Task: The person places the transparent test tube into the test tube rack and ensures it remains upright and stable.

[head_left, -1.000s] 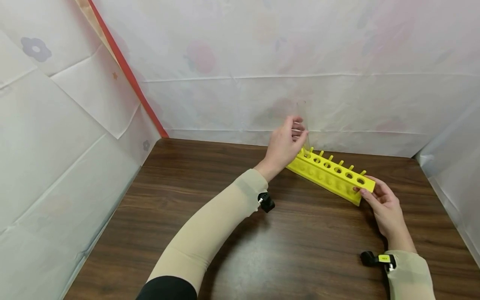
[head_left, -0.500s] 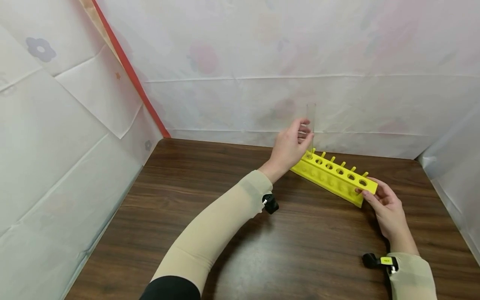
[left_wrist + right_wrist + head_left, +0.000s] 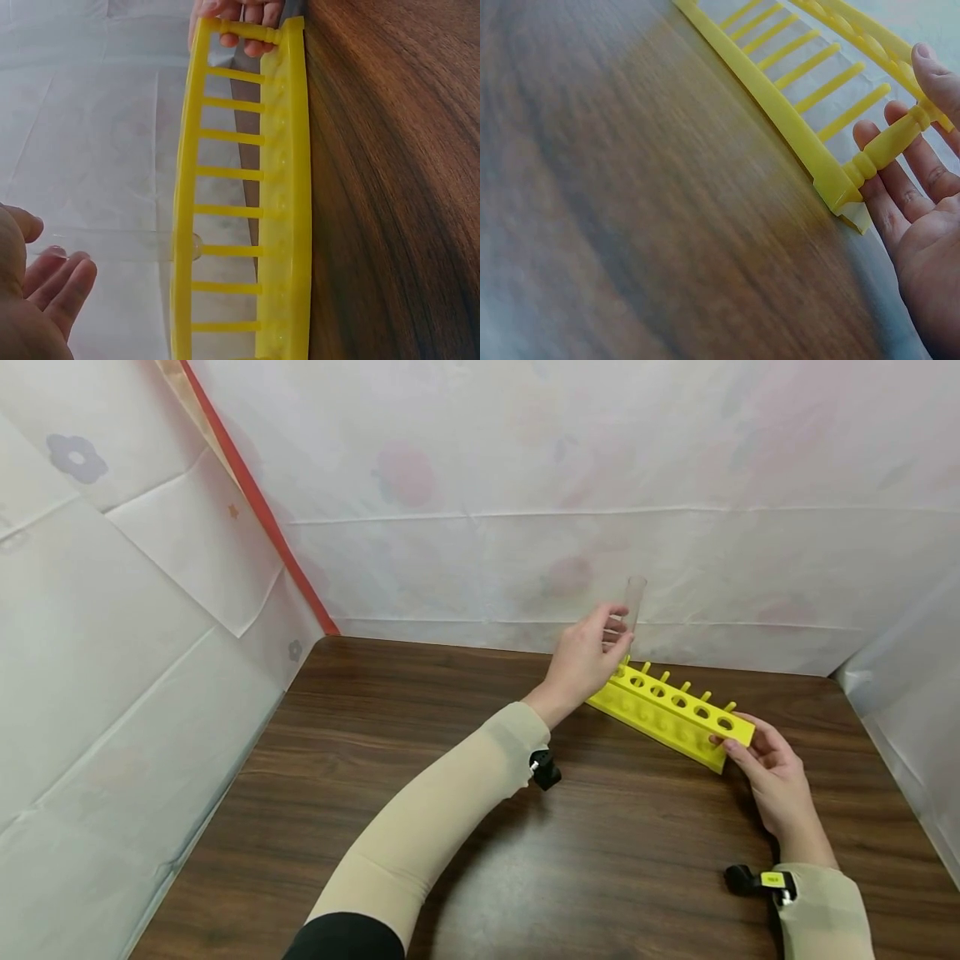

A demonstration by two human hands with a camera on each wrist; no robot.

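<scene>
A yellow test tube rack [image 3: 675, 714] lies slantwise on the dark wooden table [image 3: 420, 760] near the back wall. My left hand [image 3: 611, 627] pinches a clear test tube [image 3: 633, 597] over the rack's far left end, with the tube's top leaning right. In the left wrist view the tube [image 3: 120, 246] passes its rounded end through the rack [image 3: 285, 187] beside my fingers [image 3: 56, 277]. My right hand [image 3: 731, 750] grips the rack's near right end. Its thumb and fingers [image 3: 922, 172] sit on either side of the end post of the rack [image 3: 795, 127].
White patterned sheeting [image 3: 525, 485] walls in the table at the back and both sides, with a red strip [image 3: 258, 510] in the left corner. Small black cameras [image 3: 543, 770] are strapped on both beige-sleeved wrists. The other rack holes hold nothing.
My left hand has shifted slightly right, and the tube, upright before, now leans right and sits a little lower at the rack's end hole. The right hand has stayed on the rack.
</scene>
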